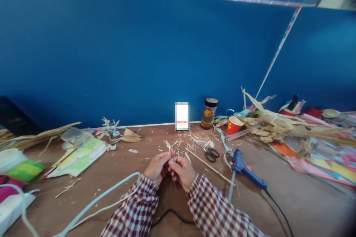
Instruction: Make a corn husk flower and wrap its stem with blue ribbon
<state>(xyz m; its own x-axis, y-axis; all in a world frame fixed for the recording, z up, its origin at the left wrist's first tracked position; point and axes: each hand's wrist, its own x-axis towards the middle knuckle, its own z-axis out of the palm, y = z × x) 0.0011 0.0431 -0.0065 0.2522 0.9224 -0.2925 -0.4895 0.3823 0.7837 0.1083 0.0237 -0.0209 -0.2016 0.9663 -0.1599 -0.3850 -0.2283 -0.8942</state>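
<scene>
Both hands meet at the lower middle of the head view, their fingertips together. My left hand (158,167) is pinched closed around something small and pale that I cannot make out clearly. Right beside it, my right hand (182,170) has thumb and fingers pressed together at the same spot; what it grips is too small to name. Pale husk scraps (178,142) lie scattered just beyond the fingertips. Black-handled scissors (211,154) rest to the right of them, and a thin stick (208,166) slants across the table near my right hand.
A blue glue gun (247,172) with a black cord lies at the right. Behind stand a lidded jar (209,114) and a red cup (235,125). Dried husks (278,122) pile up at the right. White cables (102,196) cross the left front; a painted sheet (80,157) lies left.
</scene>
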